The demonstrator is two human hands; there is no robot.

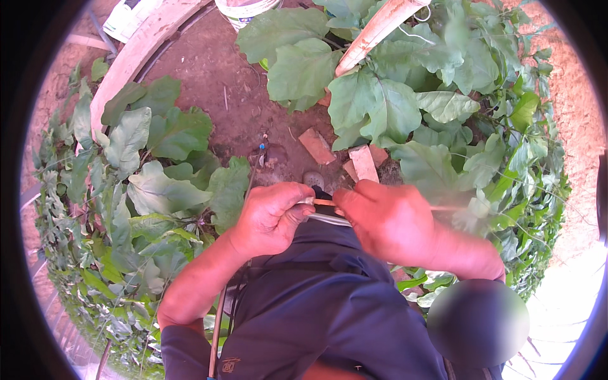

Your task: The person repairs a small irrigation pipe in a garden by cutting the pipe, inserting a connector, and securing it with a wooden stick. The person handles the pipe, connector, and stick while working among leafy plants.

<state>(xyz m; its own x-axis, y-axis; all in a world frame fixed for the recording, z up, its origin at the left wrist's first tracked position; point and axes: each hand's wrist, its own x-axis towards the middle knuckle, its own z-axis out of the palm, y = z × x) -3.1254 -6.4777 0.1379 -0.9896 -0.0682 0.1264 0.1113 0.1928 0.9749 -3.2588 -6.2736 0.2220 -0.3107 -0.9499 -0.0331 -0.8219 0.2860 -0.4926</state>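
Note:
At the middle of the view my left hand [272,218] pinches a small whitish piece [309,201] between thumb and fingertips. My right hand [386,221] is closed on a thin orange-brown stick [326,202], whose left end meets that piece. The stick's right part is faint with blur beyond my right knuckles. Both hands are over my dark trousers [316,297]. A thin rod [215,335] runs beside my left leg, and a blue fitting [261,146] on a thin line is on the soil ahead.
Large-leafed plants [158,196] crowd both sides. Broken bricks [315,144] lie on the soil [215,95] ahead. A thick bamboo pole [373,35] leans at upper right. A pale curved beam [126,66] is at upper left, near a white bucket [244,9].

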